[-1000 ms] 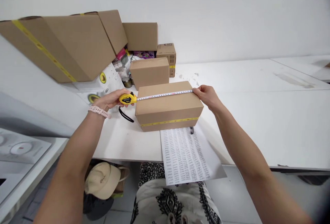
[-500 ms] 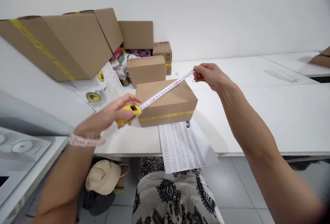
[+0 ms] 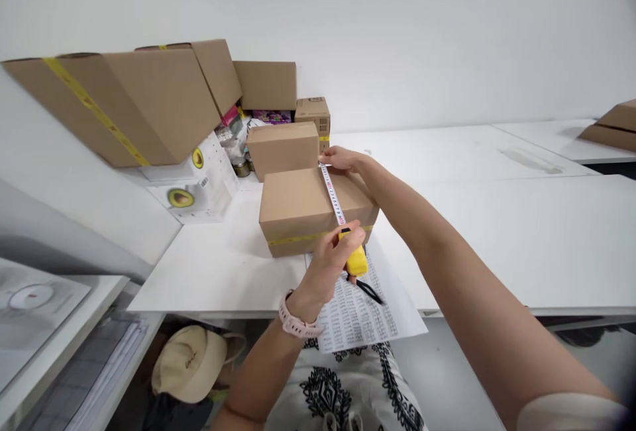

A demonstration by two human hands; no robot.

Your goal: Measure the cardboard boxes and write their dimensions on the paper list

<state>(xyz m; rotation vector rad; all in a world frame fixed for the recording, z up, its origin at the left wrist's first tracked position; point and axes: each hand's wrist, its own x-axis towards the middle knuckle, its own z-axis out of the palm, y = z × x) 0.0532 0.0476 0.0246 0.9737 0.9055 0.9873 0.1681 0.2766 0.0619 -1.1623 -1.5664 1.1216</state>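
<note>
A closed cardboard box (image 3: 293, 199) with yellow tape along its front side sits on the white table. My left hand (image 3: 334, 255), with a pink watch band at the wrist, is closed round a yellow tape measure (image 3: 356, 260) just in front of the box. The white blade (image 3: 332, 194) runs from its case across the box top, front to back. At the far edge of the box, my right hand (image 3: 342, 158) pinches the blade's end. Under the tape measure, a black wrist strap (image 3: 368, 290) hangs over a printed sheet (image 3: 348, 318) that juts past the table edge.
Behind the box stands another cardboard box (image 3: 283, 146), with smaller goods and cartons further back. Large taped boxes (image 3: 144, 100) rest on white avocado-print cartons (image 3: 199, 192) at left. A cap (image 3: 186, 365) lies below the table (image 3: 477, 232).
The tape measure has swung from lying diagonally along the box's length to front-to-back across its top. My left hand moved right, my right hand moved left, and the exposed blade is shorter.
</note>
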